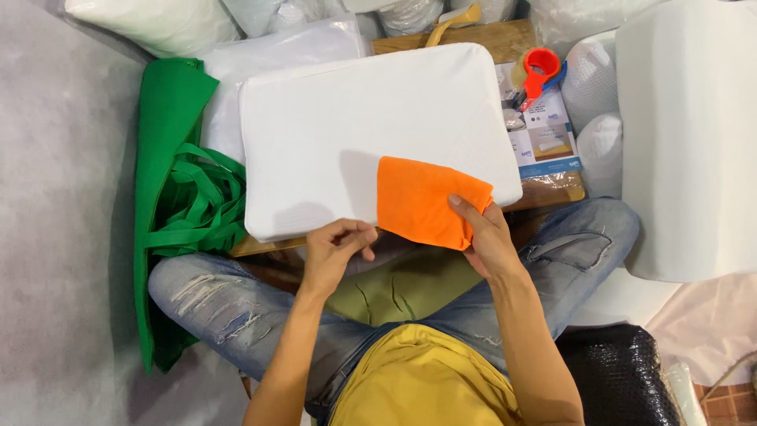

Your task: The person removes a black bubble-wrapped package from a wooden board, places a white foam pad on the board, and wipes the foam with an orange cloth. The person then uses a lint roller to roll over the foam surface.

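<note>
Both hands work at the near edge of a white pillow (355,134): the right hand (487,241) pinches a folded orange cloth (422,201), the left hand (335,248) has its fingertips pressed together beside it. The cloth overlaps the pillow's near edge. The pillow's long axis runs left to right, its right end tilted slightly away, beside green bags (185,197).

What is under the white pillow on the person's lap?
The white pillow rests on a wooden board, seen beyond its far edge and at its near-left corner. The right hand holds an orange cloth on top. The board's middle is covered.
</note>
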